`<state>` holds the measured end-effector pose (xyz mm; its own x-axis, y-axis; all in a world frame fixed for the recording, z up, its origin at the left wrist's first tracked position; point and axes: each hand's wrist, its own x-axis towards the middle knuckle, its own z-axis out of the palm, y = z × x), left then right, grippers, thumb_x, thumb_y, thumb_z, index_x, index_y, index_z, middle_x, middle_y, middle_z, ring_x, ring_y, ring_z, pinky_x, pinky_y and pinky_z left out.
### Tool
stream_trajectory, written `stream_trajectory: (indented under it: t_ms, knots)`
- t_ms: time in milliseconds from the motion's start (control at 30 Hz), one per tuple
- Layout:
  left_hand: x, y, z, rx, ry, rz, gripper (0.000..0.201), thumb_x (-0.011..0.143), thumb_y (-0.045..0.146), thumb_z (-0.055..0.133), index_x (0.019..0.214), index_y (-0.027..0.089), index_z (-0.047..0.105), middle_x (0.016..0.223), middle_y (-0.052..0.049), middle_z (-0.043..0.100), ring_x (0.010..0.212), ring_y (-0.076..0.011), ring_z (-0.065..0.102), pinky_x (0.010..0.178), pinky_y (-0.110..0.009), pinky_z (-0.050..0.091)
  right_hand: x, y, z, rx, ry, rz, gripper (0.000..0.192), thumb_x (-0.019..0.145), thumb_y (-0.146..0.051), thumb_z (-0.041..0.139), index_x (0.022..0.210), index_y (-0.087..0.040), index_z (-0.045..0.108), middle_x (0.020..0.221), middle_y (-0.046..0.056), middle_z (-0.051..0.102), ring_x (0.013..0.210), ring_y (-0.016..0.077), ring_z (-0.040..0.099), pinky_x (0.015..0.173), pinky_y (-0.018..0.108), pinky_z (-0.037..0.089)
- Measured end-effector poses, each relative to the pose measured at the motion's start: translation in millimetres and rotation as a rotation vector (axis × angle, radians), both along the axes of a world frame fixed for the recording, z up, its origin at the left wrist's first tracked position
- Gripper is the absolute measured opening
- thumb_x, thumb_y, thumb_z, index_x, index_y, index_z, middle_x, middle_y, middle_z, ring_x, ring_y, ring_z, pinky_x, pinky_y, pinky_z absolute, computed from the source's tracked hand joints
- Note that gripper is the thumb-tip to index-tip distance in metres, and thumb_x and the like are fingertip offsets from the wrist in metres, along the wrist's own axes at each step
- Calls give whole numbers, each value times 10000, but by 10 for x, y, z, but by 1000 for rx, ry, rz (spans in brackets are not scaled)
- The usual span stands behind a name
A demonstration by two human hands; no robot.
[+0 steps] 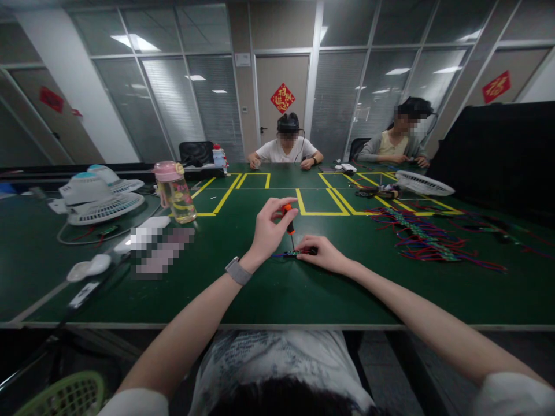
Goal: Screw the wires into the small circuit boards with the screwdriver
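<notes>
Pinning the small wired board to the tabletop under your right hand, your left hand pinched the orange screwdriver upright on it, screw seemingly mid-way, the far-right wire pile untouched.

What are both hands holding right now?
Left hand: closed on the orange-handled screwdriver, upright.
Right hand: pressing the small circuit board on the table.

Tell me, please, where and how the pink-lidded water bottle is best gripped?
Grip the bottle around its clear middle, coming from the right, where the table is bare. It stands upright, its body narrow enough for the fingers; the fans crowd its left.
</notes>
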<state>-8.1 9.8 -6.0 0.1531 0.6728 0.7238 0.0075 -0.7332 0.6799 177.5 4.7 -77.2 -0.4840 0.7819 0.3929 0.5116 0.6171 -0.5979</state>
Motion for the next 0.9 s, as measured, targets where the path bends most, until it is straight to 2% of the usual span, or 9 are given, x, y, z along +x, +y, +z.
stream_trajectory:
  t_ms: [67,167,233,367,467,567,633,800,900]
  knots:
    - [-6,-3,-2,32,24,27,248,890,304,580,1105,238,684,1037,-55,558,935,-140,591,750,-222,533,-1,-2,5,-1,-2,-2,177,810,-299,672,904,-168,743,823,51,638,733,159,596,679,278,481]
    - [3,7,-9,-6,9,-69,328,954,291,452,1240,246,606,1131,-71,567,939,-139,604,736,-234,547,-1,-2,7,-7,5,3,180,814,-305,671,909,-170,742,829,52,642,737,157,595,687,281,485]
    - [13,17,-16,-49,-13,-115,354,957,291,447,1284,227,566,1097,-70,600,862,-131,624,709,-245,556,0,-1,6,-9,7,3,185,815,-309,668,915,-171,742,839,54,646,739,156,597,690,282,487]
    - [11,22,-17,19,14,17,288,880,296,602,1149,210,659,954,-38,577,824,-121,599,723,-225,534,5,5,2,4,-8,7,195,812,-309,667,916,-161,742,830,55,644,715,151,591,679,280,486]
    - [2,14,-8,73,58,71,272,902,298,567,1145,230,668,1027,-51,543,938,-137,579,786,-226,520,8,7,-1,6,-10,7,192,812,-307,667,911,-160,742,831,53,643,721,150,592,683,277,485]
    - [6,7,-9,45,48,-30,333,960,271,443,1257,243,591,1151,-70,566,991,-146,598,798,-242,527,7,3,3,4,-9,3,194,811,-308,669,911,-159,742,830,54,644,729,154,594,687,277,485]
    - [13,4,-18,20,29,-79,341,952,270,462,1273,237,572,1135,-69,596,939,-141,620,775,-246,537,5,-2,8,1,-8,3,192,812,-309,670,910,-161,742,839,58,649,740,158,598,695,282,487]
    - [5,5,-39,103,29,137,242,841,293,656,1073,237,693,991,-37,529,895,-130,580,780,-233,525,3,-6,13,1,-14,6,185,816,-298,666,920,-164,740,852,62,651,757,165,602,706,290,488]
    - [1,6,-32,107,40,137,266,911,287,551,1149,258,665,1069,-51,522,936,-133,578,837,-258,515,5,-3,9,0,-13,7,192,818,-303,665,930,-166,739,851,60,650,756,163,603,709,291,489]
